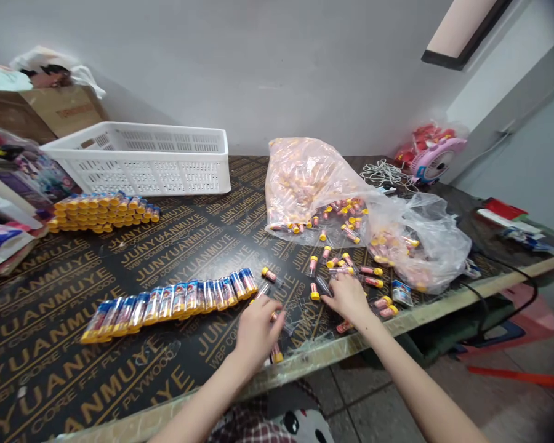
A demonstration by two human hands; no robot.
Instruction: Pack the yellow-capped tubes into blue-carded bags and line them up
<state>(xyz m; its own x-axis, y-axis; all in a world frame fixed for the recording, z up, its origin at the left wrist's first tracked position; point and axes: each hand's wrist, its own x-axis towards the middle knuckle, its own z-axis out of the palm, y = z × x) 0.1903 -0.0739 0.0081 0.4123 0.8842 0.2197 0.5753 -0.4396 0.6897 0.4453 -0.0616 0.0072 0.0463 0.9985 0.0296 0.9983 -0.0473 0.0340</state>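
Observation:
My left hand (pixel 257 327) is near the front edge of the table, its fingers curled around a small clear plastic tube with a yellow cap. Just beyond its fingertips lies another yellow-capped tube (pixel 268 274). My right hand (pixel 349 298) reaches into a loose scatter of tubes, thumb and fingers closing on a clear tube (pixel 323 285); its palm hides part of the grip. Around it are more pink-labelled tubes (pixel 373 282). To the left of my hands stands a slanted row of blue-wrapped tubes (pixel 179 299) with yellow ends.
A large clear bag (pixel 305 175) of tubes lies open behind my hands, with a second bag (pixel 438 240) to its right. Yellow-ended tubes (pixel 104 212) are stacked at left, before a white basket (pixel 154 166). A pink fan (pixel 436 161) and cables (pixel 383 173) are at back right.

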